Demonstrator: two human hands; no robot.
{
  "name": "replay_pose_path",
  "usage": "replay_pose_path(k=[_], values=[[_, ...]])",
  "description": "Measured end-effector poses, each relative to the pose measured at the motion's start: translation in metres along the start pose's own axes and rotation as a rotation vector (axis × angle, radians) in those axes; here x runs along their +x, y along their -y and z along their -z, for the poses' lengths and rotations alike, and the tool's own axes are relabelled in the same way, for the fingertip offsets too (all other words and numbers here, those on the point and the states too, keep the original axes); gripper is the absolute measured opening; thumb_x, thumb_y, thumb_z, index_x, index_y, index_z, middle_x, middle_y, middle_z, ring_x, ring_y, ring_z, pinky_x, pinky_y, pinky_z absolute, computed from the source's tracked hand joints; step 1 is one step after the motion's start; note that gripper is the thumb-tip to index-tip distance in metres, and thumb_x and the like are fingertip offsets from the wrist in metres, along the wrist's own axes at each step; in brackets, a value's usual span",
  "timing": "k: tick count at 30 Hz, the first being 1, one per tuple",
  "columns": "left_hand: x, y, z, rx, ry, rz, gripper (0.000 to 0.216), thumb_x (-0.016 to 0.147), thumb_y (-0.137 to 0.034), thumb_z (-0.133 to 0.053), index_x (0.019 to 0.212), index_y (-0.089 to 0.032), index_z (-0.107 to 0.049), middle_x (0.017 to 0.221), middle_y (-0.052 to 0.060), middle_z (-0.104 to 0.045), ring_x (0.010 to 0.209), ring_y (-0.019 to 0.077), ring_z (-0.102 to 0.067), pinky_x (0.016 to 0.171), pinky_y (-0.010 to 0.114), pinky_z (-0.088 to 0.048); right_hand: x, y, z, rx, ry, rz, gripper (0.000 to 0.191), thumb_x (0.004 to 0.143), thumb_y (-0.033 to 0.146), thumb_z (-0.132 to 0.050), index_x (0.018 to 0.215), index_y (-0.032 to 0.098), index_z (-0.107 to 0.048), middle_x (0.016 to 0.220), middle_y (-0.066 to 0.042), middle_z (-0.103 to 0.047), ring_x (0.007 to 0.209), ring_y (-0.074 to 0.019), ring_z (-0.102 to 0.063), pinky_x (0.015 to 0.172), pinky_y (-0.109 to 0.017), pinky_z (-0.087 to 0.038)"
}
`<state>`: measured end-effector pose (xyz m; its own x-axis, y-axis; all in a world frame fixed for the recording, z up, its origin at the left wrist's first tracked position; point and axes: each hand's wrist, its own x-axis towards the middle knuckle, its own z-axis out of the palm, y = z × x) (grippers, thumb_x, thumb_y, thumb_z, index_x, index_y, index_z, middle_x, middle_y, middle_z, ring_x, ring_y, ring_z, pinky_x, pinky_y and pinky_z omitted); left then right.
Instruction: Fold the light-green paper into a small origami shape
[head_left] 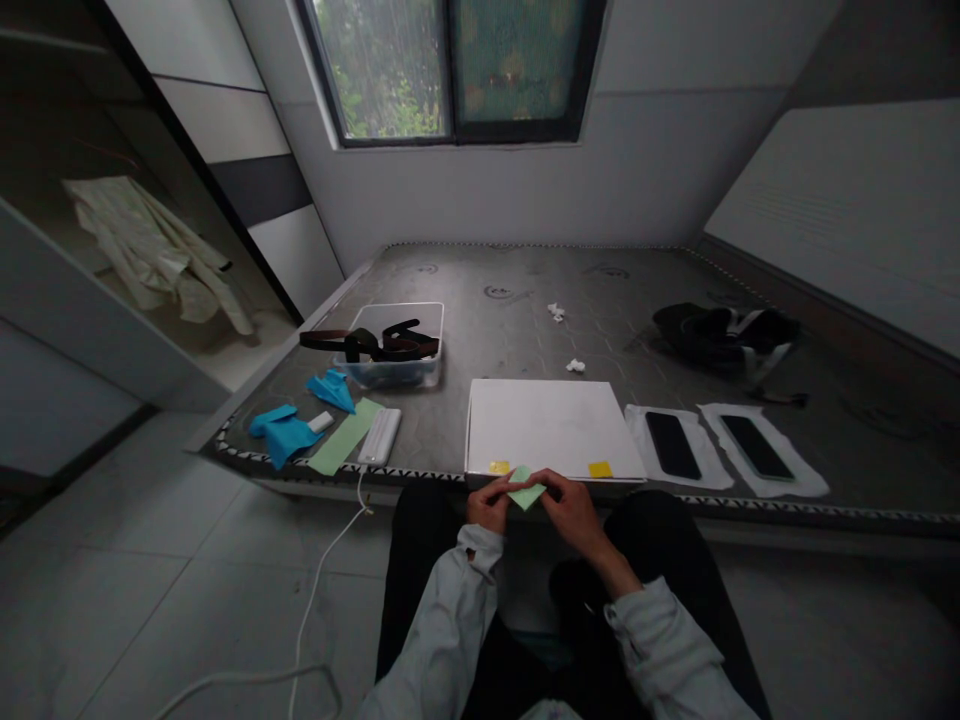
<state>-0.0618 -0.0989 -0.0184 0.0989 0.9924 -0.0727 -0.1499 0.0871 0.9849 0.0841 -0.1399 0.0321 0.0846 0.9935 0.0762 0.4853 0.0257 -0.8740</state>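
A small piece of folded light-green paper (527, 495) is pinched between my two hands, just in front of a white box (551, 425). My left hand (490, 503) grips its left corner with closed fingers. On the opposite corner, the fingers of my right hand (571, 510) are closed too. Two yellow patches mark the front edge of the box lid; the right yellow patch (600, 469) lies beyond my right hand. How the paper is folded underneath is hidden by my fingers.
Left of the box are a white power strip (380, 437), a green paper strip (345, 438), blue folded paper (289, 436) and a clear bin (397, 374) holding dark belts. Two phones (673, 445) rest on white sheets at right. A dark bag (720, 335) lies behind them.
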Motion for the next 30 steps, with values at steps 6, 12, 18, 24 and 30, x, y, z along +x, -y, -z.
replay_pose_path(k=[6,12,18,24,30], values=[[0.003,0.001,0.004,0.003,-0.022,0.05,0.016,0.059,-0.018,-0.061,0.064,-0.018,-0.076,0.07,0.005,-0.076,0.071,0.0216,-0.07,0.065,0.029,-0.055,0.002,-0.005,0.006,0.22,0.119,-0.048,0.026,0.077,0.022,-0.053,0.097,0.021,-0.07,0.098,-0.004,-0.072,0.091,-0.022,-0.066,0.084,-0.035,-0.052],[-0.002,0.005,0.002,-0.022,0.022,0.081,0.014,0.063,-0.025,-0.064,0.068,-0.017,-0.075,0.078,0.005,-0.075,0.071,0.019,-0.068,0.059,0.024,-0.053,0.002,-0.005,0.0,0.377,0.086,-0.156,0.027,0.072,0.031,-0.069,0.096,0.021,-0.061,0.092,-0.004,-0.072,0.083,-0.0198,-0.068,0.073,-0.03,-0.054],[-0.001,0.006,0.001,-0.283,0.118,0.303,0.055,0.065,-0.047,-0.07,0.111,-0.017,-0.065,0.082,0.005,-0.072,0.065,0.0172,-0.067,0.057,0.027,-0.055,0.003,0.0,0.0,0.348,-0.016,-0.186,0.037,0.07,0.038,-0.071,0.1,0.021,-0.057,0.078,-0.002,-0.072,0.072,-0.0185,-0.067,0.066,-0.029,-0.052],[-0.004,0.009,-0.01,-0.077,0.189,0.34,0.052,0.046,-0.049,-0.085,0.077,-0.01,-0.073,0.06,0.005,-0.07,0.056,0.0182,-0.066,0.059,0.03,-0.057,0.005,-0.001,0.003,0.264,-0.087,-0.196,0.033,0.069,0.041,-0.07,0.094,0.021,-0.063,0.081,-0.005,-0.074,0.076,-0.0218,-0.069,0.067,-0.031,-0.052],[-0.005,0.008,-0.008,-0.034,0.175,0.304,0.048,0.048,-0.05,-0.083,0.072,-0.011,-0.073,0.061,0.005,-0.072,0.056,0.0187,-0.067,0.058,0.029,-0.056,0.004,-0.005,0.005,0.107,0.017,-0.121,0.027,0.078,0.041,-0.061,0.089,0.019,-0.071,0.082,-0.005,-0.074,0.075,-0.0219,-0.067,0.07,-0.031,-0.051]])
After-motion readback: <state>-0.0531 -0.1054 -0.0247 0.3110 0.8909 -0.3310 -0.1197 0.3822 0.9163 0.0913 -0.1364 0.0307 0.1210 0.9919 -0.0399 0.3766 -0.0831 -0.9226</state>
